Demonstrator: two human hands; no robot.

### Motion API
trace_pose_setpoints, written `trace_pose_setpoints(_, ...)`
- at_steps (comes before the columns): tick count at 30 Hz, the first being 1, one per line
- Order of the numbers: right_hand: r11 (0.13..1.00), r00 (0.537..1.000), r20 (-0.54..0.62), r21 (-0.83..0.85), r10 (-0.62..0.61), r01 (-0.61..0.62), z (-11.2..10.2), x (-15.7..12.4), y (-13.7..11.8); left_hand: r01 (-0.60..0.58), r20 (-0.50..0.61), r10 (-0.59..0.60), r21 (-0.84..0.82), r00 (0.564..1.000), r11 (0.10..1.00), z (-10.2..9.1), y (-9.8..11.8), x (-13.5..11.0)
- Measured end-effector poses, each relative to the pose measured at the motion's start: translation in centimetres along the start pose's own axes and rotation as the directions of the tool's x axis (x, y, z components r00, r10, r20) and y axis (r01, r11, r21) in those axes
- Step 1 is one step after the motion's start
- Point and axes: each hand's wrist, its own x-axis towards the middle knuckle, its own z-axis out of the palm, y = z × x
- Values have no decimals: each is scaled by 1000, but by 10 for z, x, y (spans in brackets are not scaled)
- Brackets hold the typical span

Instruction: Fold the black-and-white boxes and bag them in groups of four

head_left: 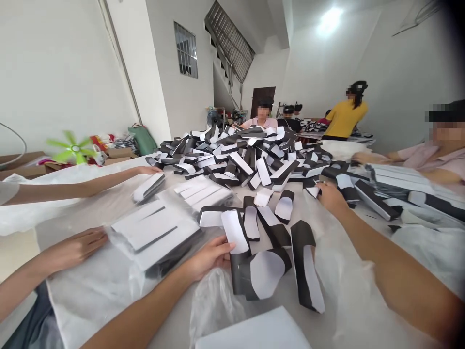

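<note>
The left hand (209, 257) lies open, palm down, its fingers reaching to a white-faced black piece (234, 231) at the near edge of a loose spread of pieces. The right hand (330, 198) reaches across the table with its fingers bent down at a small piece (312, 192), though the view does not show whether it has closed on it. More black pieces backed in white lie singly between the hands, some flat and some overlapping, with one long piece (307, 266) nearest the right forearm. Beyond them, the great bulk of the pieces still sits in a large loose heap (240, 155) across the table. Only a small share is ordered so far: neat stacks (156, 232) lie on clear plastic to the left, a smaller stack (203, 194) sits just beyond, and another long stack (395, 182) lies to the right. A co-worker's hands (76, 249) rest on the left stacks, and a white plastic sheet (87, 295) covers the table beneath them. A crumpled clear bag (214, 305) lies just below the left wrist.
</note>
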Motion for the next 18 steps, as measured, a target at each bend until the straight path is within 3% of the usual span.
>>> trace_pose_setpoints(4,977,982,-153,167,-111,136,-70,-20,-27,-127,2,127,-2,992,992,3,-2,-4)
trace_pose_setpoints(8,932,960,-170,254,-221,259,-131,-67,-74,-319,-61,326,103,943,942,9,8,-23)
trace_pose_setpoints(10,901,948,-91,294,-306,320,-157,-110,-101,-419,-92,437,164,895,893,10,19,-34)
trace_pose_setpoints(12,866,924,63,378,-378,329,-182,-164,-128,-517,-132,542,185,830,836,11,31,-44)
trace_pose_setpoints(15,794,818,239,485,-524,367,-209,-250,-163,-616,-214,624,111,752,780,12,49,-60)
trace_pose_setpoints(18,759,684,387,520,-618,392,-209,-306,-182,-602,-262,575,-30,775,798,18,56,-88)
